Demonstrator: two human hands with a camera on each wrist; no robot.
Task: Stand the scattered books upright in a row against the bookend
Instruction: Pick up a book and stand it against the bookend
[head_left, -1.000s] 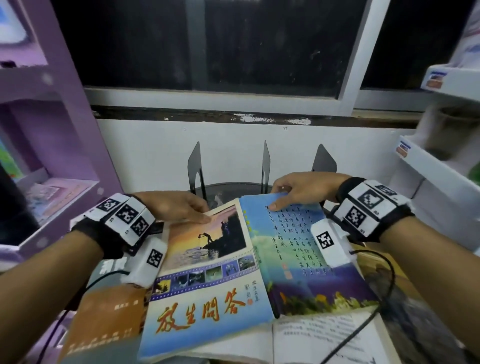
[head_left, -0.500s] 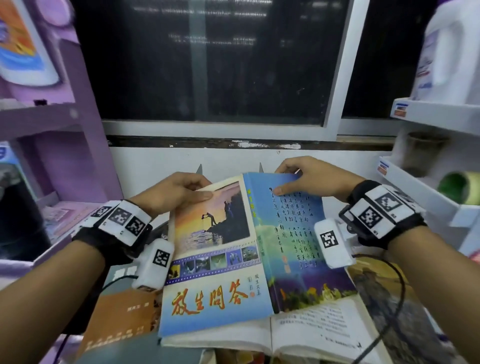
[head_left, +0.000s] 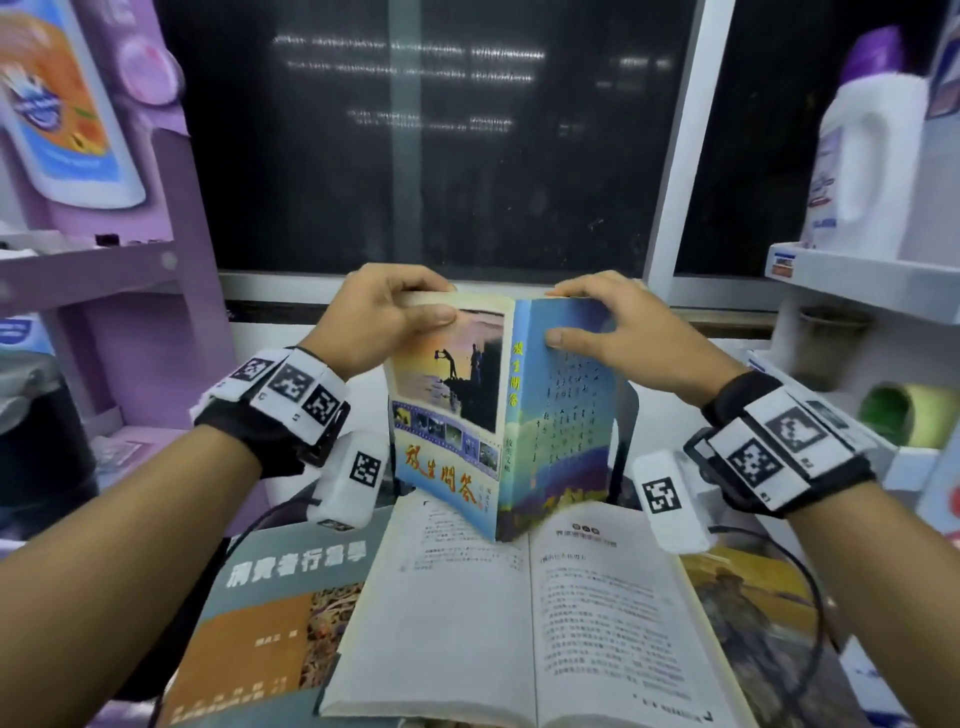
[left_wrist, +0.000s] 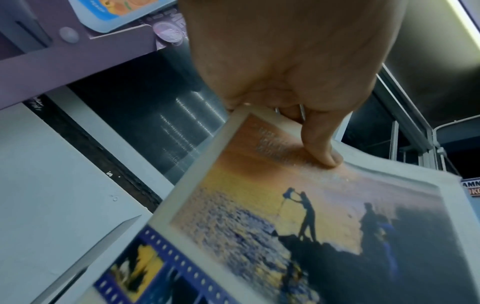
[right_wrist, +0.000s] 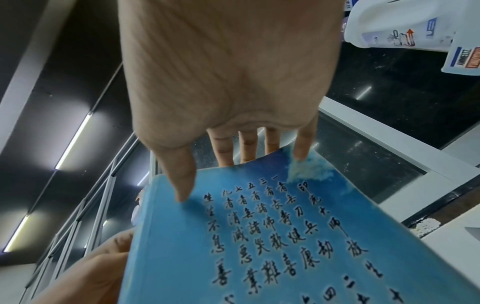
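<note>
A blue paperback (head_left: 467, 415) is held upright with its covers spread outward, its lower edge over an open book (head_left: 519, 623) that lies flat. My left hand (head_left: 426, 301) grips the top of the sunset front cover (left_wrist: 285, 205), thumb on the picture. Over on the blue back cover (right_wrist: 259, 236), my right hand (head_left: 576, 317) grips the top edge, thumb on the front and fingers behind. A grey-and-orange book (head_left: 270, 613) lies flat at the left, and another book (head_left: 743, 623) lies at the right. A dark bookend blade (head_left: 626, 436) shows behind the paperback.
A purple shelf unit (head_left: 104, 270) stands close on the left. On the right is a white shelf (head_left: 857, 275) holding a detergent bottle (head_left: 862, 156), with a green roll (head_left: 893, 415) below. A dark window (head_left: 441, 156) fills the wall behind. Black cables trail over the flat books.
The blue paperback has gone from lying face up on the open book to standing upright. Both hands rose with it and now grip its top edge.
</note>
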